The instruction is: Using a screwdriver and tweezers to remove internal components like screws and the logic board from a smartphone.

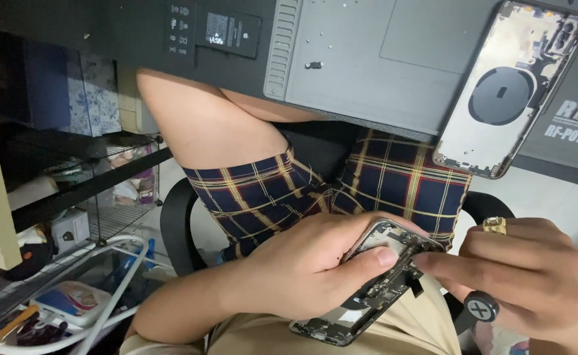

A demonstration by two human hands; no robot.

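The head camera looked down over the person's lap, with the picture turned so that the tabletop [341, 72] ran across the top. The left hand [302, 269] gripped an opened phone [374, 289] with its inner parts exposed, fingers wrapped under its frame and the thumb pressed along its upper side. The phone lay tilted in that hand, low in the picture, just above the person's beige shirt [407, 329] and in front of the plaid shorts [328, 190].

The right hand [532, 276] came in from the right edge and met the phone at its upper end, its fingertips [427, 261] pinched on or right beside a small part near the top corner of the frame. The same hand also held a screwdriver, of which only the round black cap [481, 307] with a cross mark showed, tucked under the fingers just right of the phone. A gold ring [494, 225] sat on one finger of that hand.

On the tabletop, well apart from both hands, a grey work mat [368, 59] lay flat. A second phone housing [509, 89], empty and open with a dark round coil in its middle, rested at the mat's right side and overhung the edge. A black battery [228, 31] lay near the far left of the tabletop, and a tiny dark part [313, 65] sat on the mat. A wire shelf [72, 171] holding boxes stood to the left beside a black chair [177, 223].
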